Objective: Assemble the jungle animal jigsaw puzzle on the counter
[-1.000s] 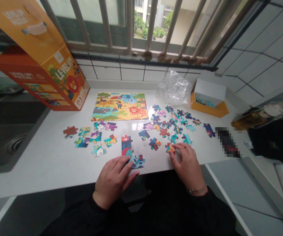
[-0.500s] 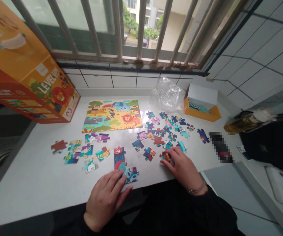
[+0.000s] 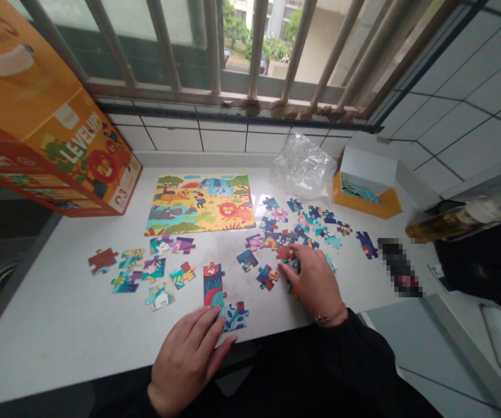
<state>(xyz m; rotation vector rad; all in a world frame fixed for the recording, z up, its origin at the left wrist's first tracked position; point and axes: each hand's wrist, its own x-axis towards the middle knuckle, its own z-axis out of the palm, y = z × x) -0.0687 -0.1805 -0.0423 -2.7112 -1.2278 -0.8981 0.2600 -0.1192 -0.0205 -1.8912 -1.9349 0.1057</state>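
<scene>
My left hand (image 3: 191, 348) lies flat near the counter's front edge, fingers outstretched. Its fingertips rest on a small group of joined puzzle pieces (image 3: 213, 284), a column with a blue leafy piece (image 3: 236, 316) at its lower right. At the front of the scattered pile, my right hand (image 3: 317, 281) has thumb and index finger closed around the edge of a red-brown puzzle piece (image 3: 284, 253). Other pieces lie partly hidden under that hand. Left of it are a dark blue piece (image 3: 247, 260) and a blue-and-red piece (image 3: 268, 277).
A finished animal picture (image 3: 200, 203) lies at the back. Several loose pieces (image 3: 154, 268) spread on the left. An orange puzzle box (image 3: 102, 162) stands far left. Crumpled clear plastic (image 3: 305, 165) and a small yellow box (image 3: 370, 200) with pieces sit back right, near a bottle (image 3: 454, 219).
My right hand has moved up and slightly left, from an orange-and-teal piece to the red-brown piece. The left hand stays on the joined pieces. The view has shifted slightly.
</scene>
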